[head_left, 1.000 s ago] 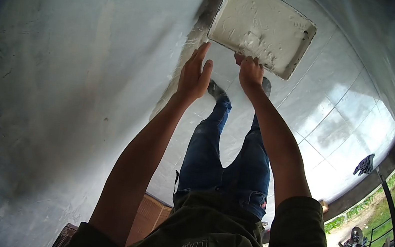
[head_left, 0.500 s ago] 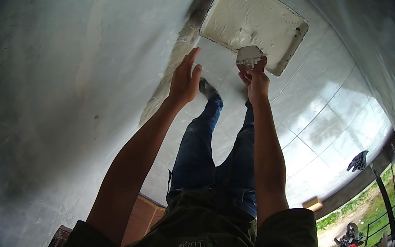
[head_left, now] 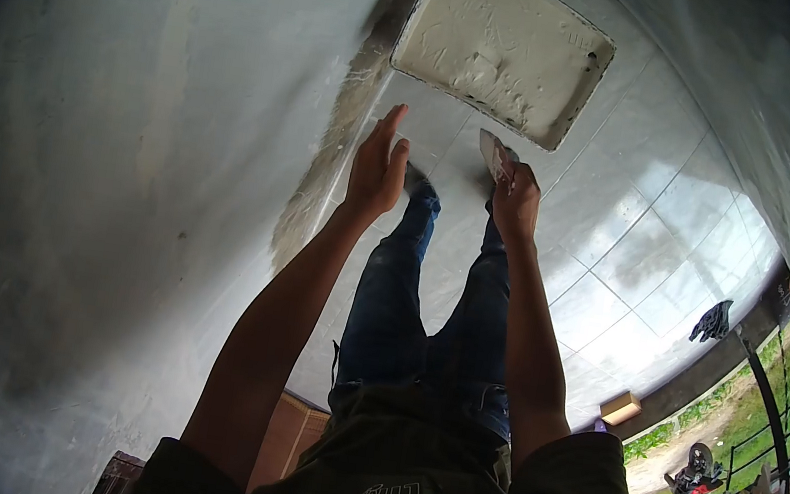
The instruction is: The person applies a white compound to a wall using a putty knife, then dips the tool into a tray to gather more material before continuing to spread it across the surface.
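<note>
At the top centre of the frame, a tray of pale paste rests on the tiled floor; its near edge slants down toward the right, and the paste is spread unevenly, with ridges and lumps around the middle. Just below that edge, right of the frame's centre, the right hand has its grip clamped on a scraper; the blade points up and to the left, apart from the tray, and looks pale. Left of it, the left hand is raised with its grip apart, fingers straight and thumb standing off from them; it is near the rough brown strip along the foot of the grey wall, which fills the left of the frame. Blue jeans show between the forearms; at the right lie a dark cloth and, lower, a small box.
</note>
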Available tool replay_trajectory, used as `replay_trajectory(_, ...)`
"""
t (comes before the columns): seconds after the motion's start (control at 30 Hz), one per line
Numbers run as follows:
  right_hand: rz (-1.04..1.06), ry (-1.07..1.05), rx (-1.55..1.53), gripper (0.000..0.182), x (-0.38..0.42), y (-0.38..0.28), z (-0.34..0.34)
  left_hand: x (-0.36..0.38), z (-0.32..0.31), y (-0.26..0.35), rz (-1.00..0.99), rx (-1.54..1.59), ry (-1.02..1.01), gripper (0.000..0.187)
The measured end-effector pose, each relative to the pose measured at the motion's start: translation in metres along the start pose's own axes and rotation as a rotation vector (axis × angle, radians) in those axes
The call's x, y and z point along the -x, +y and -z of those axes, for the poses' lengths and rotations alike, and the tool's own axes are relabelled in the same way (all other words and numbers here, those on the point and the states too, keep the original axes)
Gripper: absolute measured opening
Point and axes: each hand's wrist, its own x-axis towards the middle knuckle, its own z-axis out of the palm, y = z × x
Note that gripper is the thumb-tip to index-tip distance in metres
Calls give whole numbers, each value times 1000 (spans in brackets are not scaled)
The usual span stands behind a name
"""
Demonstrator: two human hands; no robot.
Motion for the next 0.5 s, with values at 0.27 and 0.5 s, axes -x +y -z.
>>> replay_trajectory(0.27, 288, -319, 309, 20, -119, 6, -9, 5, -4, -3, 25, -17, 9, 54)
replay_trajectory(0.5, 456, -563, 488, 27, -157, -6, -27, 15, -6, -9, 61, -61, 8, 54)
